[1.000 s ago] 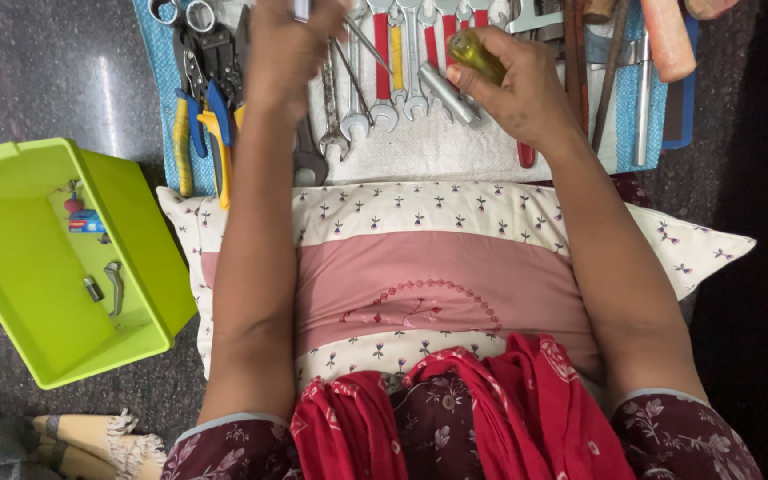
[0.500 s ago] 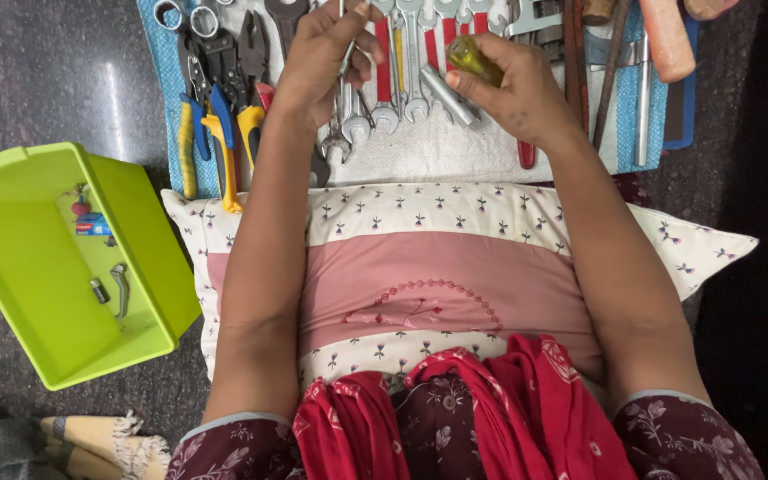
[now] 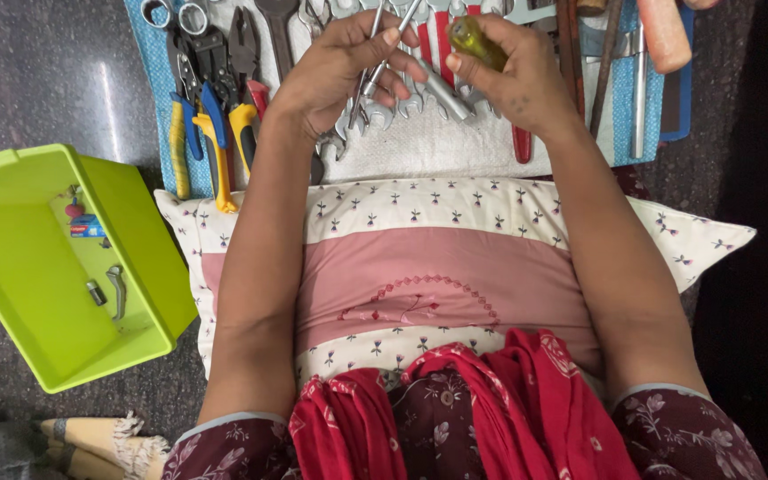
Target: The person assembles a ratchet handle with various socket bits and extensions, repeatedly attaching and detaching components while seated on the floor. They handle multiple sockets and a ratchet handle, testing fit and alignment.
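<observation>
Over the far edge of the white cloth (image 3: 437, 147), the left hand (image 3: 335, 67) is pinching a thin steel rod (image 3: 390, 40) between fingertips and thumb, tilted so its tip is pointing away from the person. Just beside it, the right hand (image 3: 522, 76) is clenching a screwdriver handle (image 3: 476, 40) of translucent yellow-green plastic, its rounded end showing past the fingers. Whether rod and handle are touching cannot be told.

Under the hands, bright open-ended spanners (image 3: 402, 102) are lying in a row on the cloth, which is resting on a blue mat (image 3: 157, 98). Toward the mat's left edge, pliers (image 3: 211, 107) with yellow, blue and orange rubber grips are lying side by side. Toward its right edge, dark metal bars (image 3: 611, 76) and a pale orange cylinder (image 3: 667, 31) are lying.

Nearer the person, a soft pillow (image 3: 437, 258) of white sprigged and pink fabric is supporting both forearms. Left of it, on the dark speckled floor (image 3: 37, 80), a lime-green plastic bin (image 3: 55, 267) is standing, holding a small bent metal piece (image 3: 117, 289), a short metal bit (image 3: 96, 292) and a small blue packet (image 3: 86, 227).
</observation>
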